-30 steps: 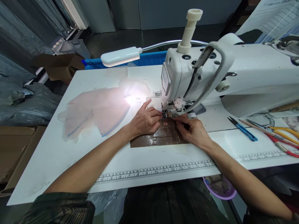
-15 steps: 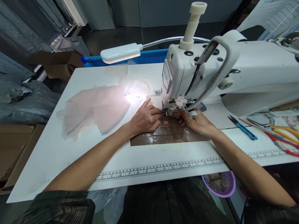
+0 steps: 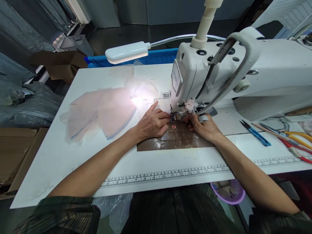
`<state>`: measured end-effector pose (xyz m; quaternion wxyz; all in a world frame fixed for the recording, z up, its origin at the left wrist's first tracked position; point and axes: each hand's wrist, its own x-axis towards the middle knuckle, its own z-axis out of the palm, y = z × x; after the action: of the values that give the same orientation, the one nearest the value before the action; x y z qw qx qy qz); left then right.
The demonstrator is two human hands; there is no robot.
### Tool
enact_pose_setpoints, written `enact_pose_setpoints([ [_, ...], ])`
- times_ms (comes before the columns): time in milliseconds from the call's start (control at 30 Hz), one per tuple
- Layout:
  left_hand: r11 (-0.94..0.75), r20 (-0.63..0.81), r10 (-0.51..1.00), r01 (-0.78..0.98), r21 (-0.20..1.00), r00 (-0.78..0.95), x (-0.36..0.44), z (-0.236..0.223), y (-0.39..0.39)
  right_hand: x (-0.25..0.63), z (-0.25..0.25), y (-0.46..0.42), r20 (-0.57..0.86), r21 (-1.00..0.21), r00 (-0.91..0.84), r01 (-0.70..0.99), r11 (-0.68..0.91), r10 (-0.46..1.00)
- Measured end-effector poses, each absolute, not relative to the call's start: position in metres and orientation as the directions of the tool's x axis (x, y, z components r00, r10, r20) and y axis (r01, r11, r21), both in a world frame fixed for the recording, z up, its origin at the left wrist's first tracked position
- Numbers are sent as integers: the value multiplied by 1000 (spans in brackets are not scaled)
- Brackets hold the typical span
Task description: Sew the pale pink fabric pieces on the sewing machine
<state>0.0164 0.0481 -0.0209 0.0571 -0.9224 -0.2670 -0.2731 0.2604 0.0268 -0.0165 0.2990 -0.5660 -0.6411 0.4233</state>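
Observation:
My left hand (image 3: 154,124) rests palm down just left of the presser foot (image 3: 175,116) of a white sewing machine (image 3: 190,71). One finger points away and the others are slightly bent, tips near the foot. Right of the foot, my right hand (image 3: 201,126) has its fingers pinched together low on the bed; whatever is between them is hidden. It wears a pale, ribbed ring-like piece (image 3: 203,118) on one finger. Both hands lie at a brown, shiny taped plate (image 3: 165,143) with a small red mark. A whitish gauzy tuft (image 3: 190,105) hangs by the needle area.
Sheer pink fabric pieces (image 3: 104,107) with blue edging lie left under a lit lamp (image 3: 128,52). Blue snips (image 3: 255,133) and red- and yellow-handled scissors (image 3: 296,149) lie right. A ruler strip (image 3: 165,175) runs along the front edge; a purple basket (image 3: 229,195) is below.
The view has shifted slightly, so the machine appears larger and a little further right. Both hands keep almost the same places beside the presser foot.

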Motion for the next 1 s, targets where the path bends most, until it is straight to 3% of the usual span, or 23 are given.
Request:
enact_pose_setpoints([
  [200, -837, 507, 496, 543, 63, 705, 18, -20, 46, 255, -6, 8, 43, -773, -174, 618, 143, 984],
  [400, -824, 514, 515, 562, 75, 686, 18, -21, 46, 251, -10, -2, 118, -728, -106, 667, 159, 987],
  [567, -792, 514, 571, 594, 141, 640, 17, -21, 47, 253, -12, 1, 130, -738, -96, 655, 161, 987],
  [700, -779, 398, 620, 590, 210, 677, 18, -17, 49, 252, -8, 1, 138, -738, -111, 651, 177, 984],
  [833, -740, 296, 672, 633, 228, 679, 21, -15, 48, 252, -6, 3, 161, -701, -137, 681, 211, 977],
  [1000, -633, 274, 769, 749, 196, 578, 18, -7, 28, 260, 6, 4, 110, -706, -241, 664, 247, 964],
])
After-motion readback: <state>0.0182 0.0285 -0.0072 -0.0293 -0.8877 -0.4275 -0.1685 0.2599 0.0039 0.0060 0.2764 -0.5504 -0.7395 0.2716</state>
